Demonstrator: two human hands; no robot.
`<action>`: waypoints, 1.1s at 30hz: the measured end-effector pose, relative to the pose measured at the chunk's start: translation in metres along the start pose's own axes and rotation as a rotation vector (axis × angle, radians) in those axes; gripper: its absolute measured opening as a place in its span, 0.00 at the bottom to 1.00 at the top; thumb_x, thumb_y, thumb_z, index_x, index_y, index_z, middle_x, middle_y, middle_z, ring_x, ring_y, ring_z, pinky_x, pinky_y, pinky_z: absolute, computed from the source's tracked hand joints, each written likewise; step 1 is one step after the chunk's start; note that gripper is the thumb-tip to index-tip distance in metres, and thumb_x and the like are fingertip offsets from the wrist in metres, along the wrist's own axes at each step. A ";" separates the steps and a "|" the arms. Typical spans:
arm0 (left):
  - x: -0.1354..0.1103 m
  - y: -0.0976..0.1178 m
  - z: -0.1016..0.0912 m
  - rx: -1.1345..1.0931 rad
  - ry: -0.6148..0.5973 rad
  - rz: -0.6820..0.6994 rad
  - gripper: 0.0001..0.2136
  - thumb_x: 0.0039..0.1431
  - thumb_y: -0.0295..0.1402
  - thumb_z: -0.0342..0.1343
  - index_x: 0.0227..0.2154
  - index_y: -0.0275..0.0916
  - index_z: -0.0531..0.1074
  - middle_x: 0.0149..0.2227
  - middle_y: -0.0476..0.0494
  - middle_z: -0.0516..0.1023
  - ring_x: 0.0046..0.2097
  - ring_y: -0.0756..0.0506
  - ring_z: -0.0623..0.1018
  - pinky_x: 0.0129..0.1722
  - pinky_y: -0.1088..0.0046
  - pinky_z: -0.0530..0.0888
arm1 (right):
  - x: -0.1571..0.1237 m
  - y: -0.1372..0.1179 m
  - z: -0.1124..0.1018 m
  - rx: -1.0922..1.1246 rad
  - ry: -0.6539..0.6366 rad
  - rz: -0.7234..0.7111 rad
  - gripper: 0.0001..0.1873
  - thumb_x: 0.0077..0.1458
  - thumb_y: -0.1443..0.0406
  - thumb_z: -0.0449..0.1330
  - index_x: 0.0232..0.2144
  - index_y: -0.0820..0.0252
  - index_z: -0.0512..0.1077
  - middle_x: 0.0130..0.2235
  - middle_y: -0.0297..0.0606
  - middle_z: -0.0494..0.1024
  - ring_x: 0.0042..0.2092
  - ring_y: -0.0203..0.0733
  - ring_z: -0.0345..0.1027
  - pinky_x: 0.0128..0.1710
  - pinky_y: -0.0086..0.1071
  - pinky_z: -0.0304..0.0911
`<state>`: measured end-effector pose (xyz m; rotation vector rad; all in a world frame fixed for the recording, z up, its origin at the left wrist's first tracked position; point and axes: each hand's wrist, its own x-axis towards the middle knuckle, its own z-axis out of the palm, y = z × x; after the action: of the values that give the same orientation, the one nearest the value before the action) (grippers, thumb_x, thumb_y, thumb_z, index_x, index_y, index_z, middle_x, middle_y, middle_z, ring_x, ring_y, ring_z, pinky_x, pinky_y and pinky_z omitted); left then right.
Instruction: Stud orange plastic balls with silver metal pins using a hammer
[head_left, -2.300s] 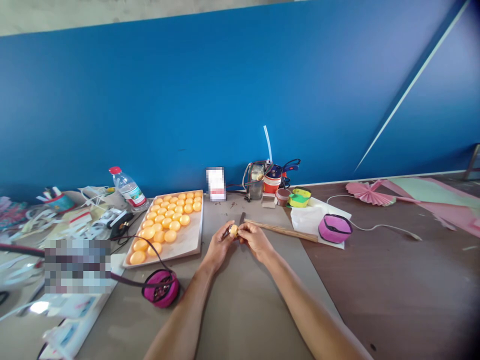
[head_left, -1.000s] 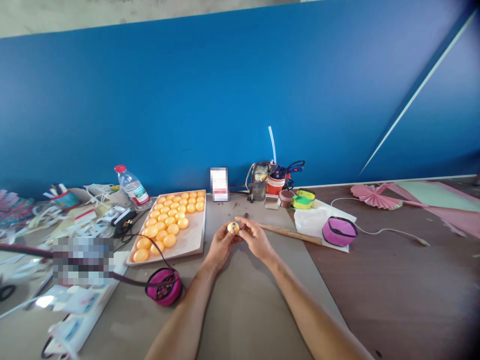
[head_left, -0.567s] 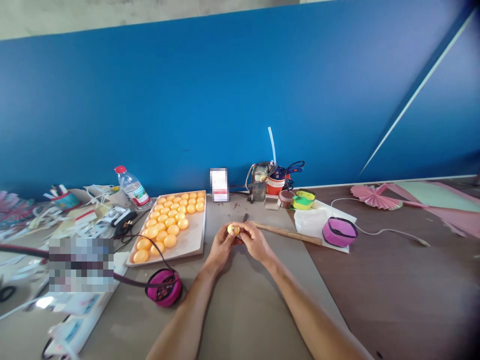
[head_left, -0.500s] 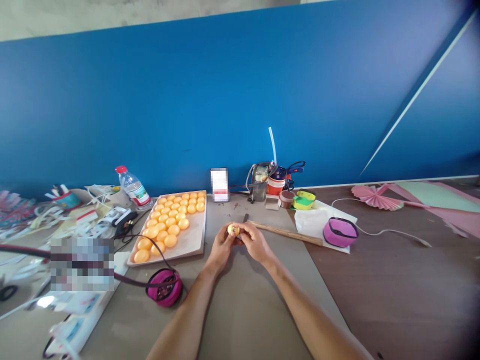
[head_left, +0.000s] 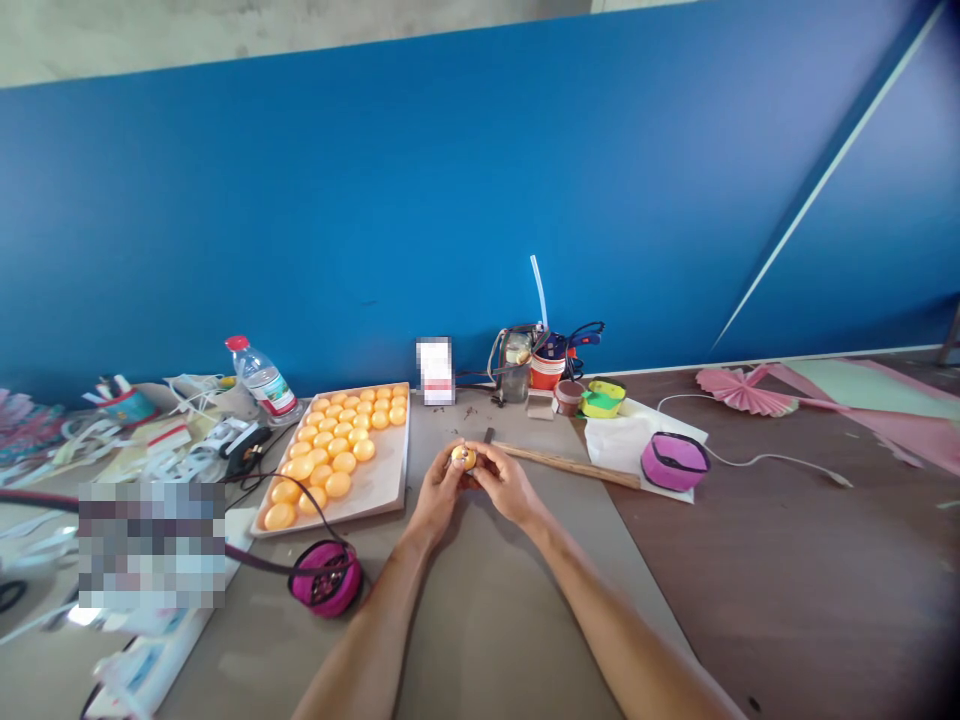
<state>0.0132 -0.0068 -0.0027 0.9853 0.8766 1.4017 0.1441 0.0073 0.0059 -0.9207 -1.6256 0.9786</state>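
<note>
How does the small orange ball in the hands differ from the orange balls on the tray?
The small orange ball is single; the orange balls on the pale rectangular tray are many, in rows. It is pinched between left hand and right hand; the tray's balls lie untouched. All are round and orange.

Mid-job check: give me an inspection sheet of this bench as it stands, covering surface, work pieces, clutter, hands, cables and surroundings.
Surface: grey-brown table, darker brown at right.
Job's things: small orange ball held between both hands; tray of orange balls to the left.
Clutter: water bottle, magenta pouch, purple pouch, wooden stick, pink paper fan.
Hands: left hand and right hand closed on the ball.
Cables: dark strap runs to the magenta pouch; white cable at right.
Surroundings: blue wall.
</note>
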 end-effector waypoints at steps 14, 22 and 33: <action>-0.003 0.003 0.007 -0.153 -0.011 -0.075 0.19 0.52 0.41 0.55 0.45 0.38 0.71 0.43 0.41 0.76 0.43 0.43 0.75 0.42 0.66 0.71 | -0.003 -0.007 0.003 -0.244 0.085 -0.091 0.20 0.48 0.70 0.55 0.46 0.55 0.67 0.41 0.39 0.72 0.43 0.41 0.65 0.43 0.35 0.62; -0.002 0.003 0.006 -0.141 -0.015 -0.082 0.17 0.52 0.40 0.56 0.43 0.37 0.71 0.41 0.40 0.76 0.41 0.44 0.75 0.42 0.66 0.71 | -0.002 -0.005 0.003 -0.183 0.089 -0.094 0.18 0.47 0.69 0.55 0.43 0.55 0.68 0.41 0.38 0.73 0.43 0.41 0.65 0.44 0.35 0.61; -0.002 -0.001 0.003 -0.031 0.007 -0.063 0.19 0.51 0.42 0.55 0.45 0.38 0.69 0.41 0.40 0.76 0.40 0.44 0.75 0.39 0.67 0.72 | -0.002 0.002 0.006 -0.125 0.097 -0.021 0.14 0.53 0.62 0.53 0.42 0.59 0.68 0.38 0.39 0.73 0.39 0.40 0.66 0.40 0.32 0.63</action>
<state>0.0168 -0.0085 -0.0029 0.9218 0.8812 1.3628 0.1390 0.0054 0.0027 -1.0178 -1.6253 0.8121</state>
